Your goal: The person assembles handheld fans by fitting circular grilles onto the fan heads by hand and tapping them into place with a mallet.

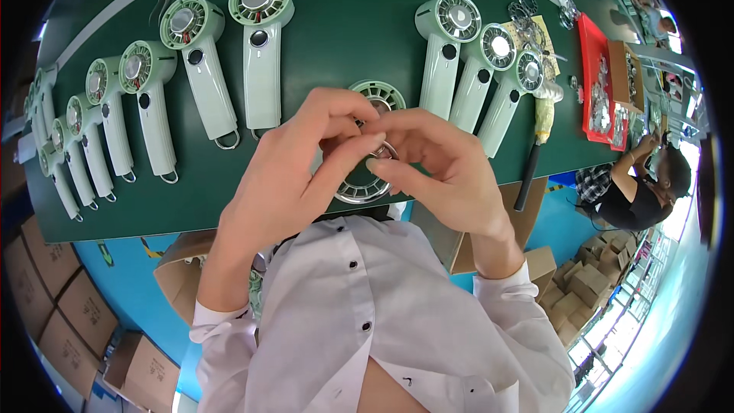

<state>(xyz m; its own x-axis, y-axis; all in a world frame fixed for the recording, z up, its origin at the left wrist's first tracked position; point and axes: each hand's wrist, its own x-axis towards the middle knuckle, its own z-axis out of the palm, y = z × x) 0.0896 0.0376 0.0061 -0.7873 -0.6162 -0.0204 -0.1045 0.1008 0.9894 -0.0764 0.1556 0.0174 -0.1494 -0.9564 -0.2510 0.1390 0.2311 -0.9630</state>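
Observation:
My left hand [294, 153] and my right hand [447, 168] meet over the near middle of the table. Between their fingertips they pinch a small shiny silver ring [388, 150]. Under them, partly covered by the fingers, shows the pale green round head of a handheld fan [391, 92]. A larger chrome ring [361, 197] lies just below my fingers at the table's near edge; its upper part is hidden by my hands.
Several pale green handheld fans [202, 92] line the left side, and three more fans [443, 61] lie to the right. Beyond those are a black-handled tool [527, 176], loose chrome rings [524, 4] and a red tray [592, 53] of parts. Another person [642, 187] sits at far right.

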